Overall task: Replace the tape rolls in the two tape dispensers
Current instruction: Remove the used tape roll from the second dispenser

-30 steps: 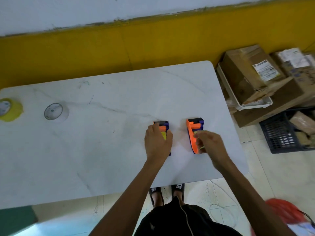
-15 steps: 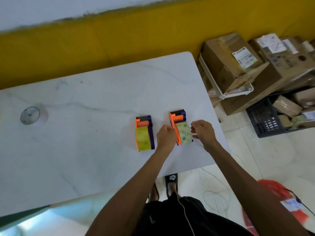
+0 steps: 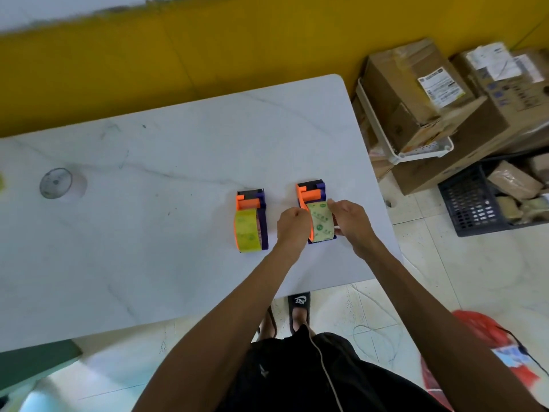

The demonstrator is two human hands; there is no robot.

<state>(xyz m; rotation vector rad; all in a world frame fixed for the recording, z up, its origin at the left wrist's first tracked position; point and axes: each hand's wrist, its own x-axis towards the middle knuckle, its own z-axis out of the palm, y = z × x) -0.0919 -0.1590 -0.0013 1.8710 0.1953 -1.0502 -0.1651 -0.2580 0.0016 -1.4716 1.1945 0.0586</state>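
Left hand (image 3: 292,226) fisted against right dispenser (image 3: 315,200), right hand (image 3: 350,220) pinching its roll (image 3: 320,223); brace base, lift roll straight off.

Glossy marble-look table (image 3: 178,144); plastic dispensers (image 3: 309,193); shiny tape (image 3: 320,221); cardboard boxes (image 3: 404,87).

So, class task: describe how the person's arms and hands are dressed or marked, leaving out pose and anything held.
Both forearms are bare, with no sleeves reaching them. The left hand and right hand wear no gloves, and no rings, watch or bracelets can be seen. No markings show on the arms. A thin pale cord hangs over the black clothing below.
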